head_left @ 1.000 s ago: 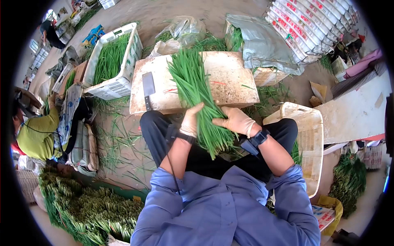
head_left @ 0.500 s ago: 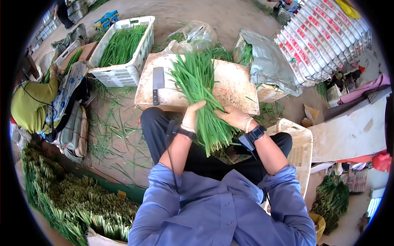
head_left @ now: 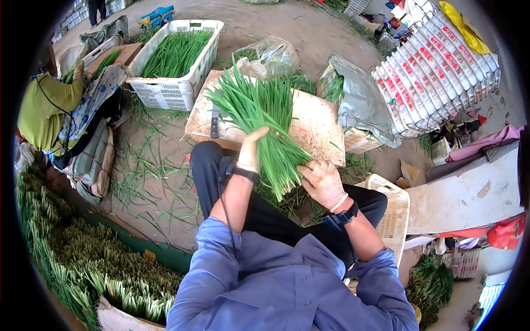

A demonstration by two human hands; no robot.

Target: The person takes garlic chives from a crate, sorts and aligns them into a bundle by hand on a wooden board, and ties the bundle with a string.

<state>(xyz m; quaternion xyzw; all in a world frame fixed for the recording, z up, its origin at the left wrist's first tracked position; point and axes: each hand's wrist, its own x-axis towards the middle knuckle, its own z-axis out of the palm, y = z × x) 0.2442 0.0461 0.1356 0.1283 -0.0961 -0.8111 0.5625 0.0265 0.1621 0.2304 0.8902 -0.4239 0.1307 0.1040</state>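
Note:
A loose bunch of garlic chives (head_left: 276, 146) lies slantwise above my lap, leaf tips over the board and pale cut ends toward me. Wrapped around its left side is my gloved left hand (head_left: 251, 150), thumb on top. My gloved right hand (head_left: 322, 185) has its fingers closed at the right edge of the stem ends, pinching some chives there. More chives (head_left: 282, 102) rest behind the bunch on the stained white board (head_left: 314, 124). The knife (head_left: 214, 128) lies at the board's left, its blade mostly covered by leaves.
A white crate (head_left: 160, 88) of chives stands beyond the board to the left. Plastic bags (head_left: 276, 58) lie behind it. At right are a grey-covered crate (head_left: 361, 102) and stacked white boxes (head_left: 436, 71). A co-worker (head_left: 49, 110) sits at left; bundled chives (head_left: 110, 265) fill the lower left.
My right hand has shifted from the middle of the bunch down and right to its stem-end edge. The bunch has tilted, its leaves spreading left over the knife blade.

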